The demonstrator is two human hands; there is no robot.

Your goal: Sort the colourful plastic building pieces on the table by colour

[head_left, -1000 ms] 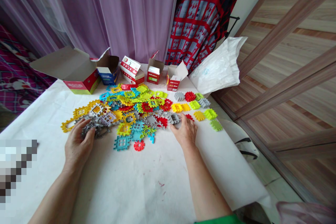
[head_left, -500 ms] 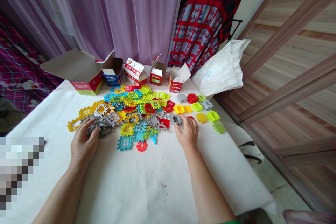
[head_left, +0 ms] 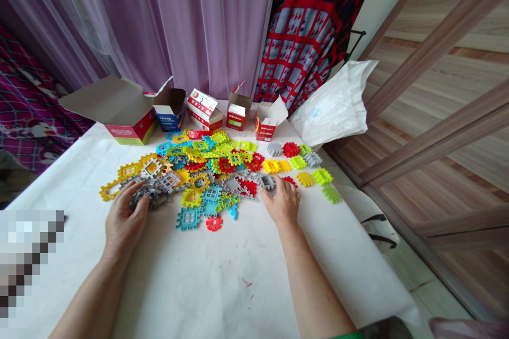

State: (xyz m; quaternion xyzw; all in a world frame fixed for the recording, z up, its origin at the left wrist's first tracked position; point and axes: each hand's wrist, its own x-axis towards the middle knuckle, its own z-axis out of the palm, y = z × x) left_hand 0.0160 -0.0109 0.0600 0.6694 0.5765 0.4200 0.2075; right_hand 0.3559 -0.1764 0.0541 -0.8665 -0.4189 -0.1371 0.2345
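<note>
On the table lies a loose heap of interlocking plastic building pieces (head_left: 191, 153) in yellow, blue, green, red and grey. At its left end, my left hand (head_left: 125, 214) rests with thumb and fingers apart around dark grey building pieces (head_left: 149, 196); its fingertips are partly hidden among them. My right hand (head_left: 283, 201) is at the heap's right end. Its thumb and forefinger are at the near and right edges of a small grey stack of building pieces (head_left: 268, 181); the other fingers are partly hidden. A red round notched piece (head_left: 214, 223) lies in front of the heap.
Small stacks, such as a yellow-green stack (head_left: 322, 176) and a red stack (head_left: 291, 149), sit to the right. Opened cartons, including a large one (head_left: 131, 132) and a blue one (head_left: 170, 121), line the back. A white bag (head_left: 334, 106) stands at the back right.
The view has shifted very slightly. Both hands stay at the same pieces, and no piece has visibly moved.
</note>
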